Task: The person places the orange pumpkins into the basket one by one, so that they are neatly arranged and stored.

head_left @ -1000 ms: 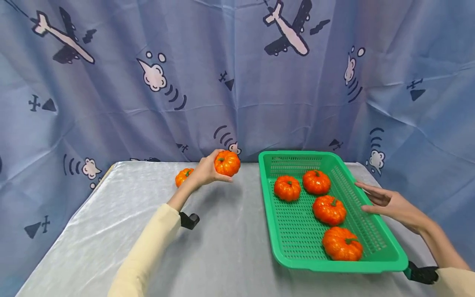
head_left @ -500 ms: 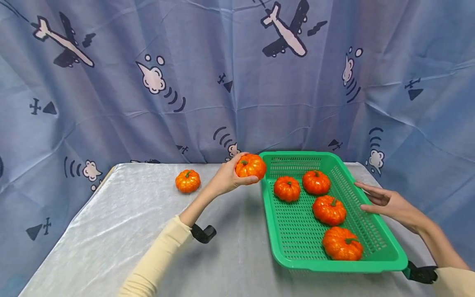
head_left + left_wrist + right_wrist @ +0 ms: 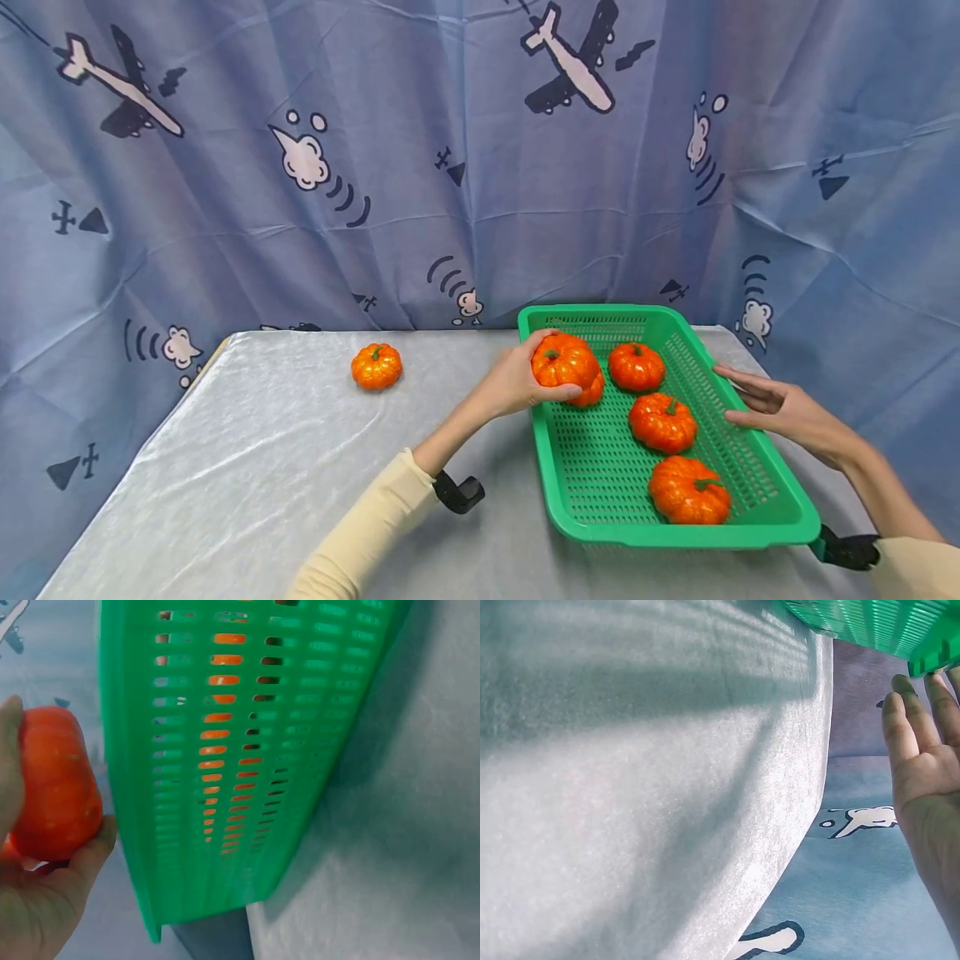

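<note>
In the head view my left hand (image 3: 516, 379) grips a small orange pumpkin (image 3: 562, 358) between thumb and fingers, over the left side of a green perforated plastic basket (image 3: 675, 536). The held pumpkin (image 3: 58, 784) appears beyond the basket rim in the left wrist view. It partly covers another pumpkin (image 3: 594, 393) in the basket. Several more lie there, among them one pumpkin (image 3: 663, 422) near the middle. At the right rim, my right hand (image 3: 798, 417) has its fingers extended. The right wrist view has these fingertips (image 3: 894, 705) right at the basket's edge.
One pumpkin (image 3: 377, 367) lies on the left half of the table, which has a pale shiny cloth (image 3: 247, 467). Behind the table hangs a blue curtain (image 3: 390, 150) printed with planes.
My left hand has carried its pumpkin rightward from over the table to over the basket, uncovering the pumpkin left on the cloth. The right hand stays at the rim.
</note>
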Demonstrator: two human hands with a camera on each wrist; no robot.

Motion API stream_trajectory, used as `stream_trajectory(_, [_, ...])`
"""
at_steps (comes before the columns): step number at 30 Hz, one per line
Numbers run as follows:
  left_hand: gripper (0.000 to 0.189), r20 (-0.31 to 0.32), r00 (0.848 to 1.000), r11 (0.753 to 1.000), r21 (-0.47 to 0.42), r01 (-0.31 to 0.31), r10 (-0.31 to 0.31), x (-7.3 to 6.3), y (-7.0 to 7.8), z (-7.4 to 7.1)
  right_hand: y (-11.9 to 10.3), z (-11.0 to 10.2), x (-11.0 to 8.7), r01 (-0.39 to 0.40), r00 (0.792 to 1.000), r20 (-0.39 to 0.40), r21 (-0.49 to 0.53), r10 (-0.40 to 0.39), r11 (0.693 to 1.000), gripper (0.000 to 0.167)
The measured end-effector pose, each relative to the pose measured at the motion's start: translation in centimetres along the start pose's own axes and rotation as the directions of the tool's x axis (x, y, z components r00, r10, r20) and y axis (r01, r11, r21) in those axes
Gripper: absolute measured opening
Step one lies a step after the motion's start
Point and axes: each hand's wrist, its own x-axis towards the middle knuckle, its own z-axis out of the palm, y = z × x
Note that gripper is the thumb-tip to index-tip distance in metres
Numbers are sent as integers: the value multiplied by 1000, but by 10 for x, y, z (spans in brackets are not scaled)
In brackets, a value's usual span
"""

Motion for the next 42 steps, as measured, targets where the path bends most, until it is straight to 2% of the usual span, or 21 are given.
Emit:
stream_trajectory(11, [74,21,1000,999,32,-16,15,9,5,30,0,0,0,-5,1000,9,20,5,1000,65])
stream_trajectory(17, [71,39,998,996,81,-43,40,15,9,42,-1,0,0,2,1000,6,19,-2,1000,65])
stream_trajectory(24, [72,72,995,987,144,-76,66,18,11,48,-2,0,-1,-4,1000,2,6,4,1000,64])
stream_trajectory(29, [71,100,993,984,159,-83,67,18,13,50,-2,1,-2,-15,1000,-2,-11,15,1000,64])
stream_trajectory(36, [69,128,987,977,172,-122,101,20,14,54,-3,1,-3,-23,1000,-9,-3,23,1000,64])
stream_trajectory(42, [71,129,989,978,186,-96,72,21,12,57,-3,2,-3,-34,999,-10,-12,34,999,65])
